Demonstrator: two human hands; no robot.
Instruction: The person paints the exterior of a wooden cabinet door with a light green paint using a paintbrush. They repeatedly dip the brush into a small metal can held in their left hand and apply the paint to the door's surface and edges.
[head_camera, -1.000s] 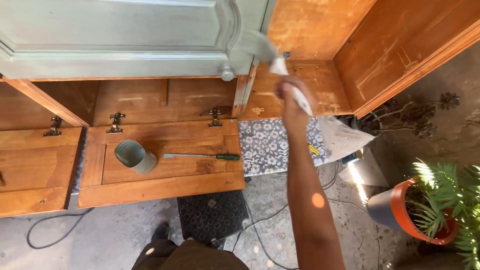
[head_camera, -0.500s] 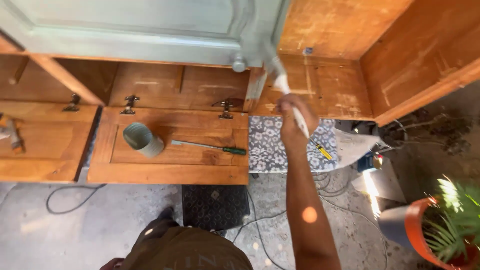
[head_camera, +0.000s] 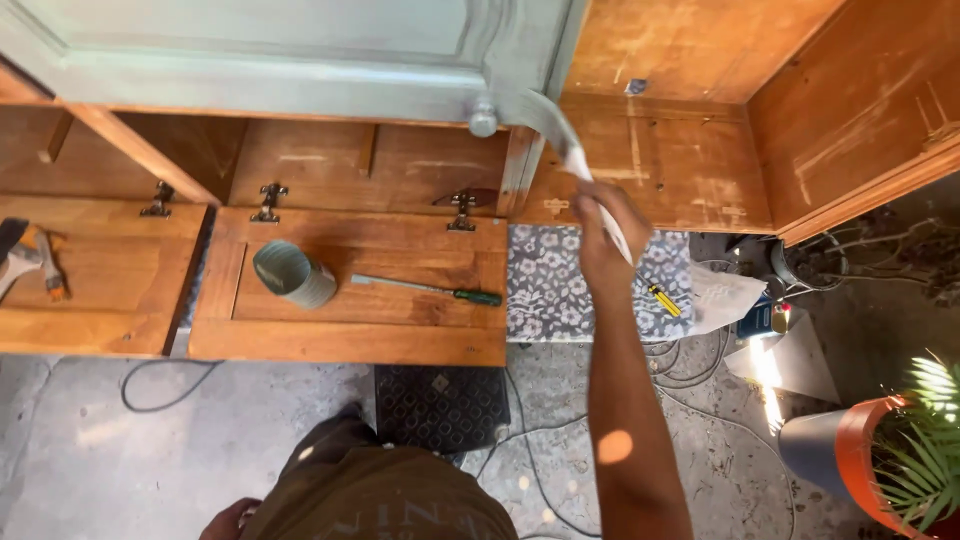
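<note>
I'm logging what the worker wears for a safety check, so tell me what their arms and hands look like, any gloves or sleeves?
The right hand is bare, with no glove, and the right forearm shows no sleeve, watch or band up to the picture's lower edge. Small spots of sunlight fall on the arm. The left hand shows only partly at the bottom edge, also bare, beside an olive-brown garment. No rings can be made out.

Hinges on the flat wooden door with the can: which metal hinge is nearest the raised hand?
The dark metal hinge at the door's top right corner, closest to the right hand; the other hinge sits far left.
</note>
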